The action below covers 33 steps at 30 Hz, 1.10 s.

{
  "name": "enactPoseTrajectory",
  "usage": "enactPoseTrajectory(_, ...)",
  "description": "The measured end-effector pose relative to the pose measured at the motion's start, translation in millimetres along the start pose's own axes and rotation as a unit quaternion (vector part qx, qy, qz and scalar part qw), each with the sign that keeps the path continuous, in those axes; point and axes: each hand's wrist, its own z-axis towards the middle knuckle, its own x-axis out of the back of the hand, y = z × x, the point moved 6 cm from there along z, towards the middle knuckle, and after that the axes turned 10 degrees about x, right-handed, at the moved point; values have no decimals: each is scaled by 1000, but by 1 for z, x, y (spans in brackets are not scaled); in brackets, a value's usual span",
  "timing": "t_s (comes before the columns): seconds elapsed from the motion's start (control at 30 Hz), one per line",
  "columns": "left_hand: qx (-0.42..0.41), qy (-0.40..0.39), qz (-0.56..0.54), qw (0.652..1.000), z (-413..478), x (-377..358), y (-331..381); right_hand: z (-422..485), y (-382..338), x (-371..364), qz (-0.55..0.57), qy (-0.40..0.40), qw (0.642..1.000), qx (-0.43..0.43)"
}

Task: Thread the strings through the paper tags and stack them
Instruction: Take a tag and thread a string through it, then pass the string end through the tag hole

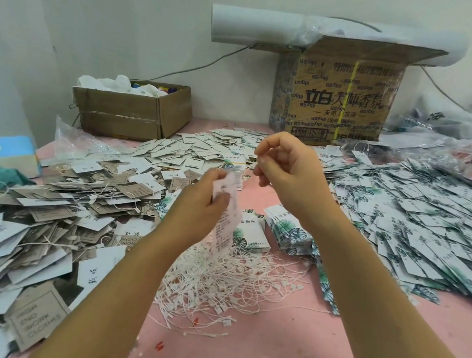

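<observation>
Your widest bare desk [281,357] lies near and right of the string heap [216,283]. The left tag pile [29,228] and right tag pile [431,220] hem both sides; a small box [131,112] and tall box [336,102] block the far edge.

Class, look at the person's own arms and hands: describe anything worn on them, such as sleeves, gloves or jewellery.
Both forearms are bare right to the picture's lower edge, with no sleeve in view. The left hand and right hand wear no gloves. No watch, bracelet or ring shows on either.
</observation>
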Motion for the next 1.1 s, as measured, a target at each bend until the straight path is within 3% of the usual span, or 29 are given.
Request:
enactPoseTrajectory(0.13, 48, 66, -201, 976, 1, 16, 2, -4, 0, -7, -155, -23, 987, 36)
enactPoseTrajectory(0.23, 83, 73, -316, 942, 0, 19, 5, -9, -10, -23, -264, -43, 959, 92)
enactPoseTrajectory(0.43, 97, 73, -477, 871, 0, 23, 10, -12, -19, -50, -326, -113, 932, 112)
enactPoseTrajectory(0.57, 107, 104, -494, 857, 0, 25, 6, -15, -21, -62, -298, -175, 933, 101)
enactPoseTrajectory(0.77, 116, 130, -477, 862, -2, 29, 5, -19, -23, -62, -99, -187, 977, 35)
enactPoseTrajectory(1.0, 111, 65, -492, 861, 4, 19, 2, -16, -7, -62, -190, -171, 966, 29)
enactPoseTrajectory(1.1, 109, 66, -418, 900, 6, 20, -4, -11, 4, -48, -220, -136, 966, 7)
